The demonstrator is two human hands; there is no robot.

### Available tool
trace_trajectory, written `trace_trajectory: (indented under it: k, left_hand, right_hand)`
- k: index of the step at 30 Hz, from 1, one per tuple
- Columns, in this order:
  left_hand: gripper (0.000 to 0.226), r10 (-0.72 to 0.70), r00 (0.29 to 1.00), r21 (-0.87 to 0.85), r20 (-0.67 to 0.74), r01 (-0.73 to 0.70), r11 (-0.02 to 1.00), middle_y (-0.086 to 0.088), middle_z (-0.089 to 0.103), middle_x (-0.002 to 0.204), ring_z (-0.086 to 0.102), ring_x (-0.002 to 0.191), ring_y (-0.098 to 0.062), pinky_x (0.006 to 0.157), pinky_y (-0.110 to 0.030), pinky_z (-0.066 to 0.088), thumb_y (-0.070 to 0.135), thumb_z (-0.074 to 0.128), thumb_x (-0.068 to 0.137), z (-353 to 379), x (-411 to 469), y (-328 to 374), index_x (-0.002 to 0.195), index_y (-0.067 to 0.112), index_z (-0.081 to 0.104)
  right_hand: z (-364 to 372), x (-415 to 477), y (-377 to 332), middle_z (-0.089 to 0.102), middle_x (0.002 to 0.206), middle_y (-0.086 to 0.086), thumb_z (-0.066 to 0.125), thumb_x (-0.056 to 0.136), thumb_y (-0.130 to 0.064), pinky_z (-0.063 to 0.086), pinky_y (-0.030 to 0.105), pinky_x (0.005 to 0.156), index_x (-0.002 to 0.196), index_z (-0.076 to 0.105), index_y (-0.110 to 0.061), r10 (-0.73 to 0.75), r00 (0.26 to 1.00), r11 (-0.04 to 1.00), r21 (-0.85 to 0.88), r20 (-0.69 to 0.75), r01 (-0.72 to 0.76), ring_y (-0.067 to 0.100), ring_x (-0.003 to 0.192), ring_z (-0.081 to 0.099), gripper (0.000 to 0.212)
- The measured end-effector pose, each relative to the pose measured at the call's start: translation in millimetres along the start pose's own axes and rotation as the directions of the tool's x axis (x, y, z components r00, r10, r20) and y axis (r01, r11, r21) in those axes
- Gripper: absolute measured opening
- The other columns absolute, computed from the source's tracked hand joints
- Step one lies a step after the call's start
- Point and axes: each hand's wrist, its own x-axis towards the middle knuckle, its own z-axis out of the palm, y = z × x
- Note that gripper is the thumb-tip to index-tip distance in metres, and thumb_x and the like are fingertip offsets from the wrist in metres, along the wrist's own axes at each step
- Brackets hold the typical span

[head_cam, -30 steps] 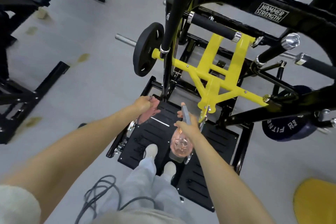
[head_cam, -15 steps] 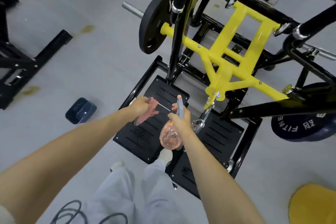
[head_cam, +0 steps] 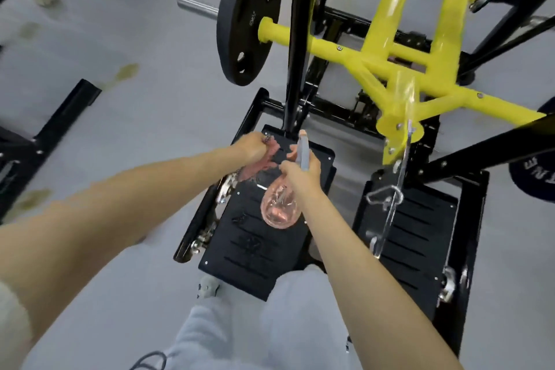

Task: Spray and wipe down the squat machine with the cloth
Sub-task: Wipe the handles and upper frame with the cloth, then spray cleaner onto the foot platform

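- Left hand [head_cam: 253, 146], centre frame, fingers bunched round the pink cloth [head_cam: 259, 164], just above the left footplate [head_cam: 255, 246].
- Right hand [head_cam: 301, 170] wrapped round the spray bottle [head_cam: 279, 209], nozzle aimed toward the black upright [head_cam: 297, 39].
- Squat machine [head_cam: 390, 48] fills the upper right.
- Risk: the hands are close, so spray may hit the cloth hand; a wet footplate could turn slippery underfoot.

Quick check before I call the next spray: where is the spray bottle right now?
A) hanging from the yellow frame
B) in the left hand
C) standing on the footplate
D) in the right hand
D: the right hand grips the neck of the pink spray bottle, while the left hand holds the cloth.
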Motion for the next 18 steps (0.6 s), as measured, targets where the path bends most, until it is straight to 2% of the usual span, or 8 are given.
trace_trajectory:
  k: [2,4,5,7,9,13,15,18]
  left_hand:
    - [0.018,0.07,0.997,0.012,0.03,-0.07,0.997,-0.001,0.06,0.078,0.06,0.065,-0.009,0.083,-0.034,0.058,0.008,0.042,0.1,-1,42,-24,0.086,0.012,0.054]
    - [0.009,0.086,0.996,-0.033,-0.018,-0.086,0.996,0.0,0.056,0.079,0.058,0.065,-0.008,0.068,-0.022,0.058,0.009,0.045,0.1,-3,79,-65,0.095,0.009,0.053]
    - [0.006,0.061,0.998,-0.118,-0.032,-0.064,0.991,-0.001,0.055,0.081,0.058,0.066,-0.01,0.067,-0.024,0.058,0.008,0.046,0.1,-5,94,-91,0.1,0.007,0.052]
    - [0.008,-0.055,0.998,-0.279,0.009,0.055,0.959,-0.008,0.054,0.084,0.061,0.066,-0.018,0.08,-0.041,0.056,0.007,0.047,0.099,-9,118,-144,0.104,0.003,0.052]
    - [0.006,-0.123,0.989,-0.305,0.081,0.142,0.942,-0.014,0.052,0.083,0.06,0.065,-0.024,0.082,-0.051,0.053,0.005,0.048,0.098,-15,132,-186,0.093,0.003,0.051]
    - [0.013,-0.246,0.954,-0.398,0.171,0.295,0.868,-0.022,0.055,0.09,0.057,0.073,-0.031,0.053,-0.034,0.059,0.005,0.038,0.102,-34,167,-233,0.101,0.001,0.05]
    - [0.025,-0.298,0.931,-0.469,0.211,0.363,0.805,-0.016,0.06,0.071,0.055,0.074,-0.029,0.055,-0.035,0.059,0.009,0.03,0.104,-42,177,-247,0.092,0.003,0.051]
    - [0.018,-0.334,0.931,-0.445,0.149,0.365,0.818,-0.017,0.055,0.086,0.056,0.074,-0.03,0.052,-0.038,0.059,0.006,0.035,0.103,-42,183,-269,0.115,0.002,0.048]
  right_hand:
    - [12,33,22,0.054,0.088,0.002,0.057,0.078,0.011,0.049,0.022,0.055,0.114,0.059,-0.01,0.023,1.0,0.999,-0.023,0.005,-0.023,0.017,0.068,0.058,0.041]
    - [24,65,60,0.058,0.094,0.006,0.059,0.078,0.009,0.051,0.026,0.064,0.116,0.06,-0.01,0.063,0.998,0.995,-0.073,-0.002,-0.063,0.021,0.078,0.061,0.042]
    - [29,78,80,0.059,0.097,0.009,0.059,0.078,0.008,0.05,0.026,0.066,0.115,0.06,-0.009,0.082,0.997,0.99,-0.113,-0.014,-0.083,0.02,0.078,0.06,0.041]
    - [42,101,118,0.057,0.097,0.01,0.058,0.08,0.006,0.045,0.023,0.063,0.112,0.058,-0.006,0.125,0.991,0.97,-0.205,-0.041,-0.13,0.016,0.072,0.054,0.034]
    - [55,117,154,0.052,0.089,0.004,0.057,0.082,0.004,0.041,0.024,0.06,0.105,0.053,-0.014,0.173,0.983,0.939,-0.293,-0.054,-0.181,0.015,0.069,0.05,0.03]
    - [69,141,208,0.052,0.085,0.003,0.057,0.08,-0.001,0.043,0.028,0.065,0.099,0.053,-0.015,0.264,0.948,0.893,-0.325,-0.18,-0.311,0.021,0.075,0.052,0.024]
    - [72,146,226,0.053,0.093,0.004,0.056,0.081,-0.003,0.044,0.028,0.07,0.099,0.053,-0.016,0.297,0.924,0.874,-0.321,-0.241,-0.365,0.023,0.081,0.054,0.022]
    - [77,141,259,0.054,0.094,0.003,0.056,0.083,-0.006,0.048,0.029,0.071,0.102,0.053,-0.015,0.353,0.886,0.831,-0.334,-0.302,-0.445,0.023,0.083,0.059,0.022]
